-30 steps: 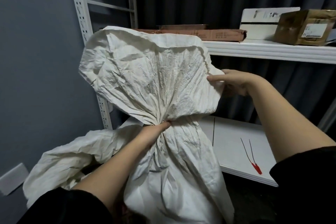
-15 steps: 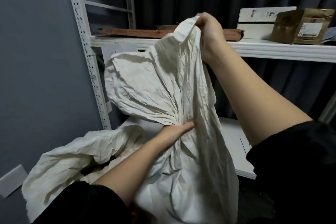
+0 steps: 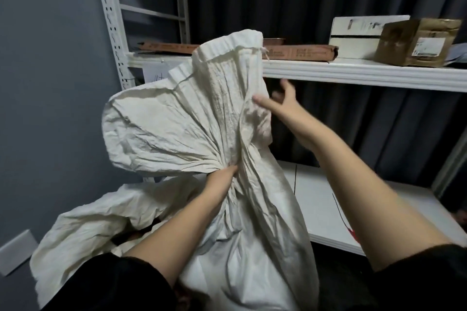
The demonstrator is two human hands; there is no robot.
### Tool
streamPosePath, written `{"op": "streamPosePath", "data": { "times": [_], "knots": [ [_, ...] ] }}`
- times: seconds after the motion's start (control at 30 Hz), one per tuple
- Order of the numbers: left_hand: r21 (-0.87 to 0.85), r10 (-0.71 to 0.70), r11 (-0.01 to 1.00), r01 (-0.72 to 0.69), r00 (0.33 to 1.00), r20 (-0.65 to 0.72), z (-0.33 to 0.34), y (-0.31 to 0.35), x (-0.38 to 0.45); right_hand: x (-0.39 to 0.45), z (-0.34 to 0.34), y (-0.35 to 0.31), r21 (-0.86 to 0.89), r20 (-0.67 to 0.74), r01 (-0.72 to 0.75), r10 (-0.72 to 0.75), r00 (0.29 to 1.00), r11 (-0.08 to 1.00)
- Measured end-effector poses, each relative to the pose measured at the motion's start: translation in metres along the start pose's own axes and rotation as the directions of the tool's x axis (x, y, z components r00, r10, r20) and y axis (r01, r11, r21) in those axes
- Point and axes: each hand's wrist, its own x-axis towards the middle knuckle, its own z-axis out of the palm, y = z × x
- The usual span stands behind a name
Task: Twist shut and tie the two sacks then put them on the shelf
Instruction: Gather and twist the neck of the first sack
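A crumpled white sack [image 3: 255,230] stands in front of me, its neck bunched and its loose top [image 3: 177,124] fanning upward. My left hand [image 3: 222,179] grips the gathered neck. My right hand [image 3: 280,101] is spread with fingers apart at the right edge of the loose top, thumb against the cloth. A second white sack [image 3: 91,225] lies slumped and unfastened at the lower left. A thin red tie [image 3: 346,222] lies on the lower white shelf [image 3: 316,197], partly hidden by my right forearm.
The upper white shelf [image 3: 353,74] carries flat brown cartons [image 3: 300,52], a white box [image 3: 353,35] and a brown cardboard box [image 3: 417,43]. A perforated white upright [image 3: 111,23] stands at left against the grey wall. Dark curtains hang behind.
My right hand let go of the raised sack mouth and dropped to the right side of the loose top, fingers now spread. My left hand kept its grip on the neck.
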Motion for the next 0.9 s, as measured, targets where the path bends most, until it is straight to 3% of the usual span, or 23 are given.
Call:
{"op": "streamPosePath", "data": {
  "times": [0.1,0.2,0.27,0.4,0.57,0.63,0.73,0.83,0.9],
  "knots": [
    [-0.039,-0.01,0.999,0.01,1.0,0.003,0.0,0.003,0.002,-0.013,0.008,0.041,-0.041,0.138,-0.257,0.261,0.956,0.965],
    [-0.059,-0.024,0.998,0.026,0.999,0.044,0.0,0.004,-0.001,-0.015,0.01,0.06,0.206,0.286,-0.388,0.324,0.902,0.898],
    [-0.03,-0.019,0.999,0.022,0.995,0.097,-0.001,0.005,-0.003,-0.013,0.012,0.062,0.25,0.249,-0.353,0.292,0.923,0.902],
    [0.178,0.018,0.983,-0.049,0.985,0.17,0.003,0.009,-0.006,-0.004,0.017,0.047,0.327,0.006,-0.136,0.141,0.99,0.935],
    [0.387,-0.021,0.917,-0.096,0.958,0.288,0.006,0.017,-0.007,0.008,0.012,0.018,0.329,-0.075,0.051,-0.027,0.997,0.943],
    [0.277,-0.043,0.958,-0.07,0.923,0.382,0.005,0.016,-0.008,0.012,0.01,0.009,0.356,-0.082,0.078,-0.052,0.995,0.931],
    [-0.066,-0.011,0.996,0.053,0.85,0.527,-0.001,0.016,-0.013,0.014,0.004,-0.004,0.322,0.03,0.083,-0.098,0.995,0.943],
    [-0.238,0.083,0.97,0.046,0.859,0.506,0.005,0.014,-0.011,0.011,0.009,-0.012,0.145,0.227,0.121,-0.152,0.962,0.982],
    [-0.289,0.141,0.957,-0.007,0.884,0.446,0.014,0.015,-0.012,0.013,0.018,-0.01,0.109,0.281,0.065,-0.093,0.955,0.992]
  ]
}}
